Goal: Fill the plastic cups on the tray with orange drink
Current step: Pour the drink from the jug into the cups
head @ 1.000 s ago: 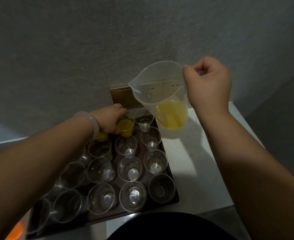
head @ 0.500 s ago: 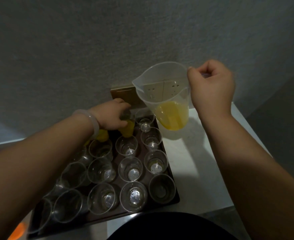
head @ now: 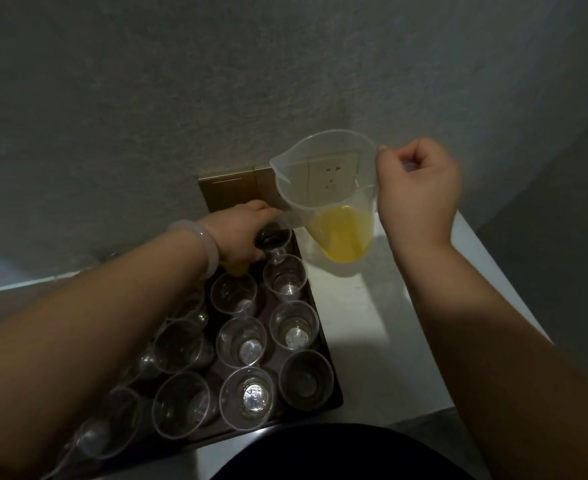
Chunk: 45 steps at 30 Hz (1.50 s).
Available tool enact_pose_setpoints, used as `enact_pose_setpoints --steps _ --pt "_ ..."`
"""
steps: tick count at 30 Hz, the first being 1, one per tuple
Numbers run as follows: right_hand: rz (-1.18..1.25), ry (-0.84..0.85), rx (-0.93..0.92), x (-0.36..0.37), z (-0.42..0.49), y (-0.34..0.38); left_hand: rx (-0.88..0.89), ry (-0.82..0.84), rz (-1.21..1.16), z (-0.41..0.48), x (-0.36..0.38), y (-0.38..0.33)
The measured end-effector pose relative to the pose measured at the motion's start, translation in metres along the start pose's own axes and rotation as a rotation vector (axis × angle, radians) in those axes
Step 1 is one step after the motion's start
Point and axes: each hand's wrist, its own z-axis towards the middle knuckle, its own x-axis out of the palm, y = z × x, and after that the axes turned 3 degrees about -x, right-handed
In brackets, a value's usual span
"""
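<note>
Head view, and the right hand (head: 417, 199) is a closed fist round the handle of the clear plastic jug (head: 327, 174), which hangs over the white counter (head: 372, 323), just off the tray (head: 285, 419). The orange drink (head: 342, 237) sits low in the jug, so it looks a light load, but the liquid will slosh. The handle is the right place to hold it.

The spout points to 9 o'clock, above the corner cup (head: 274, 240) and a touch to its 2 o'clock. That cup is at the tray's 1 o'clock corner, and the left hand (head: 240, 233) curls its fingers round the cup's 9 o'clock side, steadying it. These cups look thin, featherlight and easy to tip or crush, so a gentle hold low on the wall suits. Under the left wrist, at 7 o'clock from the hand, a filled cup (head: 235, 270) shows yellow. The remaining cups in sight look empty.
</note>
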Motion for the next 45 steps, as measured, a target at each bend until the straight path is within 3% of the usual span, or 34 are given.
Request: enact_pose_setpoints --steps 12,22,27,36,45 --pt "-0.011 0.006 0.169 -0.001 -0.004 -0.029 -0.030 -0.048 -0.054 0.005 -0.001 -0.007" --pt "0.009 -0.028 0.143 -0.002 0.004 -0.021 -0.058 -0.279 -0.312 -0.029 -0.019 -0.001" --pt "0.001 0.037 0.003 0.000 0.013 0.004 0.002 -0.383 -0.320 -0.050 -0.027 0.006" --pt "-0.302 0.336 -0.282 0.019 0.015 0.048 0.036 -0.387 -0.302 -0.064 -0.026 0.011" --pt "-0.491 0.434 -0.513 0.031 0.004 0.078 0.004 -0.344 -0.310 -0.070 -0.018 0.010"
